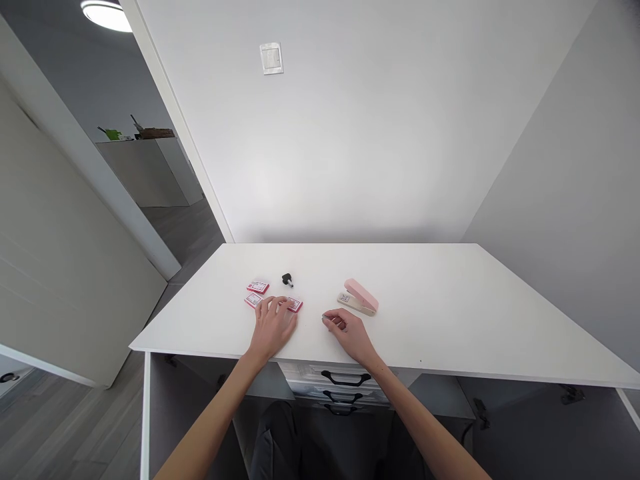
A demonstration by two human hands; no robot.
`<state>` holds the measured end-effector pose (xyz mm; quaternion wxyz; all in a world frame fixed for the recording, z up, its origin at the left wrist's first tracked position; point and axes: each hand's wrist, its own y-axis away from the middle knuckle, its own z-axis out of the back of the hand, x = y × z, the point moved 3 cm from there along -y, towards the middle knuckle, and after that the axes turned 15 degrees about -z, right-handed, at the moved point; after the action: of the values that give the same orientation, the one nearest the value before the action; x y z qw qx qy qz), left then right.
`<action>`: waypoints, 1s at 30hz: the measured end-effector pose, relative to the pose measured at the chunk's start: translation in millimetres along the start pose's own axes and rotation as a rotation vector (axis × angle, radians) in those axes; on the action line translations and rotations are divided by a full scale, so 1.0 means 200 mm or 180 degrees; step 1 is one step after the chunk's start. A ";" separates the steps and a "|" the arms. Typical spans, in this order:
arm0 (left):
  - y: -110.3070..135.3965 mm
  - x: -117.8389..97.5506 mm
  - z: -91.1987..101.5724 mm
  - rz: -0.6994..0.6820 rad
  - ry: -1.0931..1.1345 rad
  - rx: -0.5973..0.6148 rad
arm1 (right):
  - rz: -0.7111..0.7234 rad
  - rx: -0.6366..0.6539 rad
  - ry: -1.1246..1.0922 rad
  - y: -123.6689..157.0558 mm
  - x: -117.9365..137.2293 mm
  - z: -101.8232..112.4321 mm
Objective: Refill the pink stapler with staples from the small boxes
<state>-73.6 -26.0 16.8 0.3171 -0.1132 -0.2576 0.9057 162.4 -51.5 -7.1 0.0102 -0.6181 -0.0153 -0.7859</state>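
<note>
My left hand rests on the table with its fingers spread, the fingertips touching or just over a small red-and-white box. Partly under its index side lies a second such box, and a third box sits just behind. My right hand is closed in a pinch; a tiny greyish bit shows at its fingertips, too small to name. Behind that hand stands a pink and cream stapler, its upper arm raised from the base. A small black object with a metal tip lies beyond my left hand.
The white tabletop meets a wall at the back, which carries a switch. Below the front edge are drawers with black handles and open cabinet spaces on both sides. A doorway opens at the left.
</note>
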 end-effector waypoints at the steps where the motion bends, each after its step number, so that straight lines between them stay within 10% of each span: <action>1: 0.00 -0.01 0.00 -0.0024 0.0076 0.0029 | -0.0012 0.0003 0.0000 0.00 0.00 0.00; 26: -0.03 -0.12 -0.07 0.0329 0.1776 -0.0018 | -0.0191 0.0594 -0.0272 0.00 -0.01 0.00; 30: -0.05 -0.15 -0.10 0.0306 0.1791 0.0170 | -0.0047 -0.0013 -0.0333 -0.01 -0.01 0.02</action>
<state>-38.8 -30.5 6.7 0.3357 -0.3637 -0.1300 0.8592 167.2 -50.1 -8.0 0.0023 -0.6582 -0.0189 -0.7526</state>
